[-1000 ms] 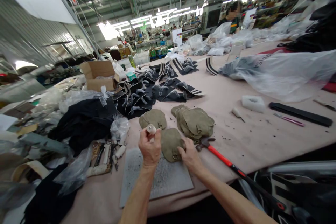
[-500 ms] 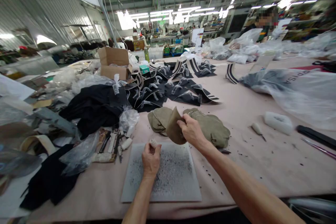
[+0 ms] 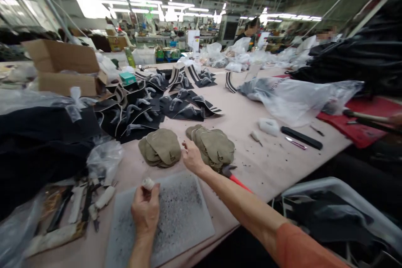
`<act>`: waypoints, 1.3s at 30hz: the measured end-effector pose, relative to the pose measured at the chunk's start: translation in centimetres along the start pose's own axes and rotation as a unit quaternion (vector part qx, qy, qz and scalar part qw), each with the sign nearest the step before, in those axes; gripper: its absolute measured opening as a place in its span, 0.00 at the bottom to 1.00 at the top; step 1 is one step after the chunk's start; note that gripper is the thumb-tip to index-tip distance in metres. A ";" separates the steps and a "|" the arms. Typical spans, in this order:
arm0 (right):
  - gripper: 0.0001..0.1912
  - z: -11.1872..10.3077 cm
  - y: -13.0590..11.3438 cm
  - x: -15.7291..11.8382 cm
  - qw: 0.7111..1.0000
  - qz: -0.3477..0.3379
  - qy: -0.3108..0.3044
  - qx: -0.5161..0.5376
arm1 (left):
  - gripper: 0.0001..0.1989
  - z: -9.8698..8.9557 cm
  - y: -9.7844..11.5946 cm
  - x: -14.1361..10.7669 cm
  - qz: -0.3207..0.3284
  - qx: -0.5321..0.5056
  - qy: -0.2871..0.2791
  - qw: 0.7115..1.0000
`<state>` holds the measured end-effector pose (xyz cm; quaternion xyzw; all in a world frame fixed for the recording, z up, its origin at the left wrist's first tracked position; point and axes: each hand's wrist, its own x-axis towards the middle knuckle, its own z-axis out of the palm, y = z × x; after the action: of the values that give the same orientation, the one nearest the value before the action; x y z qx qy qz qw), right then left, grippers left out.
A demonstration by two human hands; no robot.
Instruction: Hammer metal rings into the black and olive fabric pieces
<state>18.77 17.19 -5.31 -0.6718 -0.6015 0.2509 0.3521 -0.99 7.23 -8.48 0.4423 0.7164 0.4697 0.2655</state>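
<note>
My left hand (image 3: 146,209) is closed round a tool with a white, taped-looking handle (image 3: 148,184); its lower end is hidden by my fingers. Under that hand lies a pale grey board (image 3: 194,217), speckled with dark bits. My right hand (image 3: 192,157) reaches between two piles of olive fabric pieces, fingers slightly curled and apart, with no piece visible in them. The left pile (image 3: 161,146) sits just beyond the board. Beside my right hand is the other pile (image 3: 216,144), its pieces overlapping. Pliers with red handles (image 3: 238,182) lie just below this right pile.
Black pieces with clear plastic strips (image 3: 138,109) cover the table's far left, near an open cardboard box (image 3: 67,67). White-handled tools (image 3: 78,201) lie at left. An awl (image 3: 256,137), a black case (image 3: 301,137) and a bin (image 3: 333,184) are on the right. Other people work beyond.
My right hand has let go of an olive piece, which now lies on the left pile. The view has swung right. My left hand keeps its white-handled tool.
</note>
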 end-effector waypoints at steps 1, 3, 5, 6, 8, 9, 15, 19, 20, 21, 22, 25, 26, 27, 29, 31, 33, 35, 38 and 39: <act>0.16 -1.2 0.8 -1.0 0.999 -0.029 0.002 -0.019 | 0.22 0.0 -0.1 0.2 -0.001 0.013 0.001 1.000; 0.17 -4.2 2.6 -2.6 0.993 -0.086 0.006 -0.082 | 0.22 0.0 0.0 0.3 0.005 0.037 0.005 0.999; 0.21 -7.4 4.7 -3.8 0.980 -0.115 0.008 -0.160 | 0.22 0.0 0.2 0.3 0.016 0.055 0.012 0.998; 0.23 -8.9 5.9 -4.1 0.975 -0.113 0.002 -0.192 | 0.21 0.0 0.3 0.3 0.022 0.061 0.016 0.998; 0.29 -11.1 8.0 -4.3 0.967 -0.101 -0.035 -0.232 | 0.21 0.0 0.4 0.3 0.028 0.072 0.020 0.997; 0.31 -11.8 9.0 -4.3 0.964 -0.100 -0.061 -0.241 | 0.21 0.0 0.4 0.3 0.030 0.078 0.021 0.996; 0.31 -12.9 11.2 -3.7 0.954 -0.146 -0.119 -0.233 | 0.21 0.0 0.2 0.4 0.028 0.079 0.025 0.996; 0.22 -13.6 11.4 -3.2 0.957 -0.164 -0.124 -0.206 | 0.22 0.0 0.1 0.4 0.031 0.069 0.020 0.997; 0.21 -13.9 11.3 -3.0 0.961 -0.155 -0.117 -0.196 | 0.22 0.1 0.1 0.5 0.031 0.064 0.019 0.997; 0.19 -14.1 11.2 -2.7 0.967 -0.136 -0.104 -0.188 | 0.23 0.1 0.0 0.5 0.032 0.060 0.019 0.998; 0.18 -14.2 10.9 -2.4 0.973 -0.109 -0.086 -0.183 | 0.23 0.1 0.0 0.5 0.031 0.056 0.020 0.998; 0.19 -14.2 8.9 -1.5 0.982 -0.022 -0.020 -0.184 | 0.22 0.1 0.0 0.3 0.027 0.037 0.014 0.999; 0.20 -14.0 7.9 -1.3 0.983 -0.007 0.004 -0.183 | 0.21 0.1 0.0 0.2 0.025 0.026 0.009 0.999; 0.21 -13.6 6.8 -1.3 0.983 -0.004 0.027 -0.180 | 0.21 0.1 0.0 0.1 0.024 0.012 0.003 1.000; 0.20 -12.1 4.4 -2.1 0.983 -0.030 0.057 -0.172 | 0.19 0.1 0.0 -0.2 0.027 -0.017 -0.007 0.999; 0.18 -10.0 2.3 -4.0 0.976 -0.107 0.046 -0.182 | 0.17 0.2 -0.1 -0.3 0.030 -0.044 -0.010 0.999; 0.17 -7.3 1.2 -6.8 0.955 -0.195 0.001 -0.222 | 0.17 0.3 -0.3 -0.5 0.029 -0.067 -0.009 0.997; 0.15 -4.6 1.5 -9.8 0.927 -0.257 -0.048 -0.269 | 0.17 0.2 -0.5 -0.6 0.028 -0.083 -0.009 0.996; 0.17 -1.7 3.4 -13.1 0.909 -0.303 -0.054 -0.280 | 0.18 0.0 -0.4 -0.9 0.024 -0.129 -0.020 0.991; 0.19 -1.2 4.1 -13.7 0.912 -0.312 -0.037 -0.265 | 0.18 0.0 -0.2 -1.0 0.021 -0.151 -0.021 0.988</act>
<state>20.21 3.42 -8.95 -0.5088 -0.8375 -0.0157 0.1987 -0.57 6.34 -8.68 0.4219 0.6218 0.5687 0.3347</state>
